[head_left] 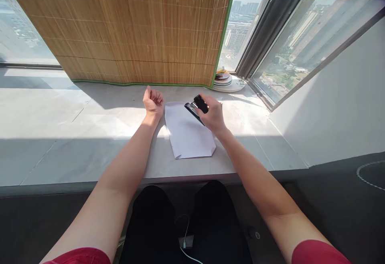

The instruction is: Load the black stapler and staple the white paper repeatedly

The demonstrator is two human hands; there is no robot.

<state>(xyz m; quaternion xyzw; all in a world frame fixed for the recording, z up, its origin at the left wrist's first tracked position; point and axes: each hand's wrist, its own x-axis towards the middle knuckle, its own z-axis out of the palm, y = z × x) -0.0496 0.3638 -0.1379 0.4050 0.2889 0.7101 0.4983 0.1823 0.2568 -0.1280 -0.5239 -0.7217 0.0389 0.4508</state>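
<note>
A black stapler [197,105] is in my right hand [214,113], gripped by its top arm, its long base slanting down over the upper right of the paper. White paper [191,138] lies on the pale ledge, its bottom corners folded or curled; whether it is one sheet or a stack I cannot tell. Just left of the paper's top edge, my left hand [154,100] rests on its side with the thumb up and the fingers curled in, nothing visible in them. Whether the stapler's base touches the paper cannot be made out.
A bamboo blind [129,31] with green edging hangs down to the ledge [99,158] behind my hands. Stacked plates [228,84] stand by the window corner. A white wall [333,107] bounds the right side. Below the front edge, a white cable [191,258] runs between my legs.
</note>
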